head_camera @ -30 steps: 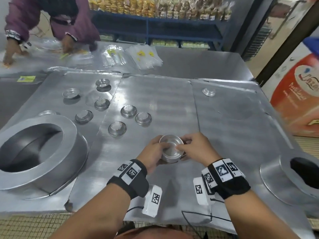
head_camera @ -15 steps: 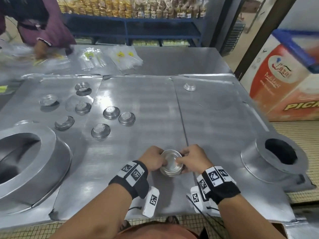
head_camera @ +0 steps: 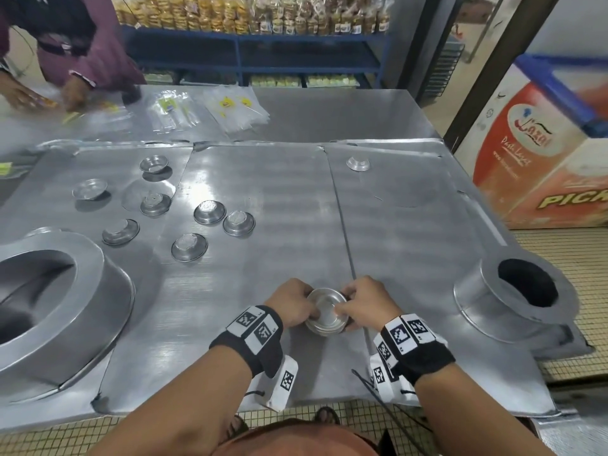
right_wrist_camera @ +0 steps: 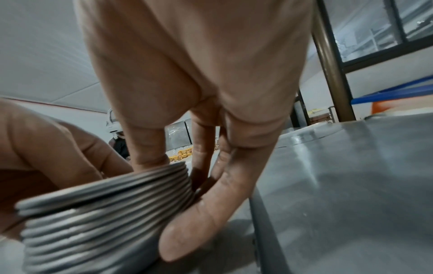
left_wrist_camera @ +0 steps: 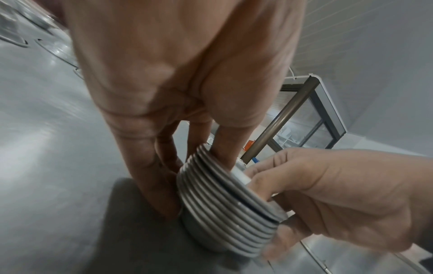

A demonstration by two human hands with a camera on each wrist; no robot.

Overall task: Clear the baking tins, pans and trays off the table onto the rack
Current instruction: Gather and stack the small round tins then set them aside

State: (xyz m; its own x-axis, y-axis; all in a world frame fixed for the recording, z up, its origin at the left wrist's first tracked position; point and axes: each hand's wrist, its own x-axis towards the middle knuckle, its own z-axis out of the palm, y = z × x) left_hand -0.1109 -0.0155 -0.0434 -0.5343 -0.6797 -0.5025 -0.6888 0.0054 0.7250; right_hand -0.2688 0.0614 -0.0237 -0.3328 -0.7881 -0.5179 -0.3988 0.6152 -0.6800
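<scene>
— Sheet-metal tabletop [head_camera: 263,179] runs wall to wall, yes? Where's the work happening?

— At the near edge, middle. A stack of small tins [head_camera: 326,311], nested rim over rim, is held between both hands. The left hand [head_camera: 293,303] grasps its left side with fingers curled down the rims; the right hand [head_camera: 366,302] grasps the right side, thumb over the top rim.

— Is the stack sitting on the table?

— The wrist views show its base low against the metal, but I cannot tell whether it touches.

— What else is left on the table?

— Seven loose small tins [head_camera: 210,212] scattered on the far left, one lone tin [head_camera: 358,163] upside down at the far right. A large ring pan [head_camera: 49,291] sits at the near left, a tall round pan [head_camera: 506,301] at the near right.

— Beyond that?

— Clear plastic bags [head_camera: 237,108] lie on the far side, where another person [head_camera: 82,60] bends over the far left corner. Behind stands a blue shelf [head_camera: 250,57] of packed goods.
</scene>
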